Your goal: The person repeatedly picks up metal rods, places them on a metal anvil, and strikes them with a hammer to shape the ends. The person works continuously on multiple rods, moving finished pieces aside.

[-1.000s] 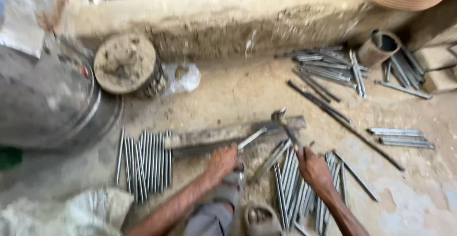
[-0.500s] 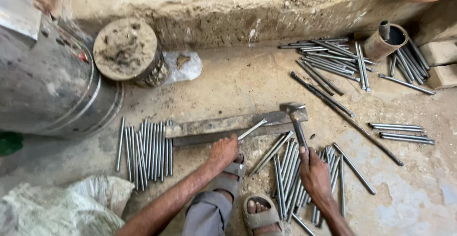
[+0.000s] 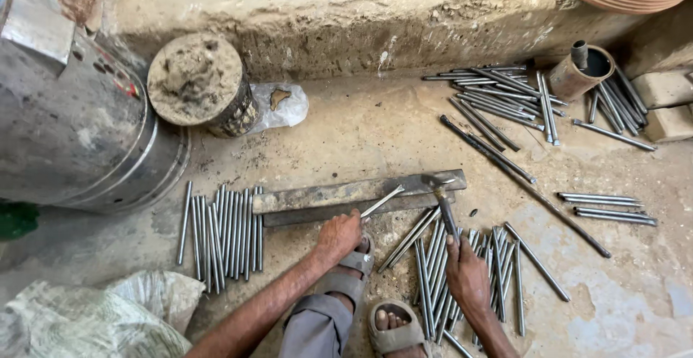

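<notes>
The left hand (image 3: 338, 234) pinches a thin rod (image 3: 382, 201) against the flat iron bar (image 3: 354, 193), steadying it. The right hand (image 3: 465, 275), fingers wrapped tight, rests the hammer (image 3: 442, 199) head on that bar.

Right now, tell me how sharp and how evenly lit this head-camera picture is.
Head view: soft, even daylight, only faint shadows under the rods. The left hand, the right hand and the hammer are sharp. The drum bulges at the left edge from the wide lens. No strong glare.
</notes>
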The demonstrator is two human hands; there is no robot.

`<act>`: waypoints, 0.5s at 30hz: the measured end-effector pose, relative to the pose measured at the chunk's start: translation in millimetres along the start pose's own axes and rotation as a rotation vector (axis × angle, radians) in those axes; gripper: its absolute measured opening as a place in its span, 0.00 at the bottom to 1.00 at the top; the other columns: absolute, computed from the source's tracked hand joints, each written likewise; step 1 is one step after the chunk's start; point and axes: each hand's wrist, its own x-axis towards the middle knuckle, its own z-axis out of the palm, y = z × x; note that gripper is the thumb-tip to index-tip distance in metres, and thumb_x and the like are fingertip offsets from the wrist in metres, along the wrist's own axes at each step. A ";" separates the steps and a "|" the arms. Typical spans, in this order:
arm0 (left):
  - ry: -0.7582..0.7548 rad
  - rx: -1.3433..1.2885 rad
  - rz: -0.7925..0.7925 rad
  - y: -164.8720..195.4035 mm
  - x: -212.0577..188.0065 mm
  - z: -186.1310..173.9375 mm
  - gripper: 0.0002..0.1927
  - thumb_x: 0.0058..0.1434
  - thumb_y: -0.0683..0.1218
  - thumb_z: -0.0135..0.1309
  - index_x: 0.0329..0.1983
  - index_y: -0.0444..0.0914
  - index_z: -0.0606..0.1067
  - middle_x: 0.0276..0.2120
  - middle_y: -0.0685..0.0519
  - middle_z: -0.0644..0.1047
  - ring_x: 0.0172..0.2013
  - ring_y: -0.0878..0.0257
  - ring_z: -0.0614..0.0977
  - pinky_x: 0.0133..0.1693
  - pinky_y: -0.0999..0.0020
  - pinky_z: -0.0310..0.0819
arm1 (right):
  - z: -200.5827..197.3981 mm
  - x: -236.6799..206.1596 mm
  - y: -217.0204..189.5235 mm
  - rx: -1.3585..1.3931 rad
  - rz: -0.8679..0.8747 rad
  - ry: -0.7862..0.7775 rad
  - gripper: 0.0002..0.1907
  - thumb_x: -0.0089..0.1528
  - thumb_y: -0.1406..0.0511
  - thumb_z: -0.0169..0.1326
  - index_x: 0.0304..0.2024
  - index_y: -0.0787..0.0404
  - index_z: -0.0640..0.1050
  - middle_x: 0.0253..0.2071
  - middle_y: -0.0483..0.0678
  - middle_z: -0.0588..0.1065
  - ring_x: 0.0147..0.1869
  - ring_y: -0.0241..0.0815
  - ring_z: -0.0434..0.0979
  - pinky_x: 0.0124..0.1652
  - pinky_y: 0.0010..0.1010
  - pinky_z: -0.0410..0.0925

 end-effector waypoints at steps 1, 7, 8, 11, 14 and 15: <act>-0.067 -0.028 -0.027 -1.4 0.1 -0.1 0.13 0.69 0.47 0.47 0.45 0.32 0.73 0.30 0.35 0.81 0.34 0.37 0.84 0.37 0.43 0.78 | 3.6 2.7 0.1 -0.020 0.007 -0.018 0.36 0.71 0.44 0.28 0.60 0.63 0.73 0.13 0.46 0.66 0.11 0.34 0.59 0.09 0.36 0.57; -0.146 -0.237 0.156 -20.1 -31.4 13.1 0.15 0.73 0.53 0.41 0.53 0.40 0.70 0.22 0.47 0.77 0.17 0.50 0.77 0.20 0.54 0.71 | 16.0 29.6 7.9 -0.008 0.070 -0.067 0.42 0.70 0.41 0.29 0.67 0.67 0.69 0.14 0.49 0.71 0.13 0.37 0.69 0.11 0.39 0.66; -0.115 -0.275 0.229 -24.9 -40.3 17.0 0.15 0.73 0.54 0.41 0.52 0.40 0.70 0.20 0.50 0.76 0.14 0.53 0.74 0.17 0.56 0.70 | 19.7 30.1 10.6 -0.004 0.067 -0.054 0.42 0.70 0.41 0.30 0.67 0.68 0.68 0.14 0.49 0.72 0.13 0.38 0.70 0.11 0.39 0.67; 0.134 -0.556 0.459 -35.9 -66.2 29.2 0.19 0.76 0.56 0.46 0.55 0.36 0.69 0.25 0.53 0.78 0.21 0.63 0.83 0.19 0.62 0.74 | 33.5 28.2 18.4 0.008 0.023 -0.004 0.39 0.71 0.43 0.32 0.66 0.67 0.69 0.14 0.51 0.72 0.13 0.39 0.71 0.12 0.38 0.68; 0.132 -0.456 0.392 -37.6 -74.8 32.7 0.19 0.72 0.58 0.50 0.48 0.37 0.70 0.16 0.52 0.71 0.13 0.59 0.75 0.18 0.60 0.71 | 47.3 27.3 22.8 0.040 0.018 0.010 0.36 0.70 0.45 0.33 0.65 0.65 0.70 0.14 0.50 0.71 0.12 0.37 0.69 0.11 0.36 0.66; 0.155 -0.468 0.431 -37.3 -75.1 32.3 0.18 0.72 0.57 0.49 0.48 0.37 0.70 0.17 0.51 0.72 0.14 0.59 0.76 0.19 0.60 0.73 | 50.3 28.3 23.5 0.044 0.043 -0.005 0.36 0.70 0.45 0.32 0.66 0.65 0.69 0.14 0.50 0.71 0.12 0.37 0.67 0.10 0.37 0.65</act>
